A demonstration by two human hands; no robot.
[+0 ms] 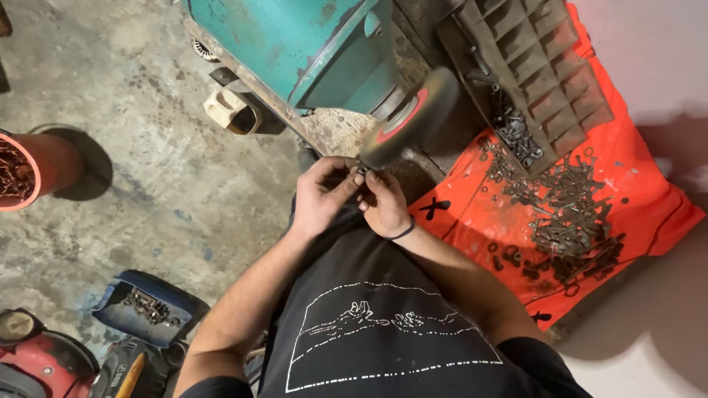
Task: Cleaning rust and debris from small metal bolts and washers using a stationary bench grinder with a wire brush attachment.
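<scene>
Both hands meet at the middle of the view, just below the grinding wheel. The left hand [322, 193] has its fingers curled and pressed together, pinching a small dark metal part [361, 174] from the left. The right hand [385, 203], with a dark band at the wrist, closes on the same part from the right, fingertips touching those of the other hand. The part is too small to tell its exact shape; it sits right at the near edge of the grey wire wheel [410, 118], which has a red hub and is mounted on a teal bench grinder [310, 44] at the far middle.

To the right lies an orange cloth [649, 199] with black cross marks near its left and near edges. A heap of dark bolts and nuts [571, 217] is spread over it. A dark ribbed plastic tray [549, 66] lies tilted at the far end, with more small hardware along its left side.

On the concrete floor to the left stands an orange bucket [51, 158] at the frame edge. Near left sits a blue plastic container [118, 302] holding a few metal pieces, beside a red machine at the corner.
</scene>
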